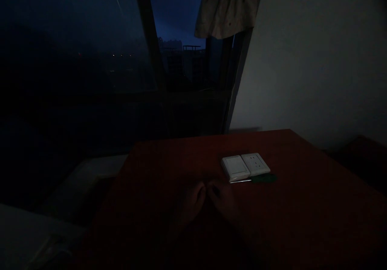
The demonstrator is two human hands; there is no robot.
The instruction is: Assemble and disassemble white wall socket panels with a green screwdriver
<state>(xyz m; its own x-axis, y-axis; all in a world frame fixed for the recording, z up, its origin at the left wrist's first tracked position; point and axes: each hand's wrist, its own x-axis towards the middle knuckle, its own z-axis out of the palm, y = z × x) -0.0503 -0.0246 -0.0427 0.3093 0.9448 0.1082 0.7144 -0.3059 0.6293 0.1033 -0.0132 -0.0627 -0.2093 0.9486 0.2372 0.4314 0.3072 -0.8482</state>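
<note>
On the red-brown table (169, 161) my left hand (192, 200) and my right hand (225, 200) rest close together, both dim in the poor light. Each is loosely closed, with the fingers curled in and nothing visible in them. Just beyond my right hand lie two white wall plates side by side: a wall switch (235, 167) with a plain face, and a wall socket (255, 163) with pin holes. Along their near edge is a screwdriver (264, 178) with a green handle and a thin metal shaft. My right hand is nearest to the shaft's tip, apart from it.
Behind the table is a dark window (184, 94) with buildings and a few lights outside. A pale curtain (228, 10) hangs at its top. The white wall (308, 68) stands to the right. A pale surface (27, 229) shows at the lower left.
</note>
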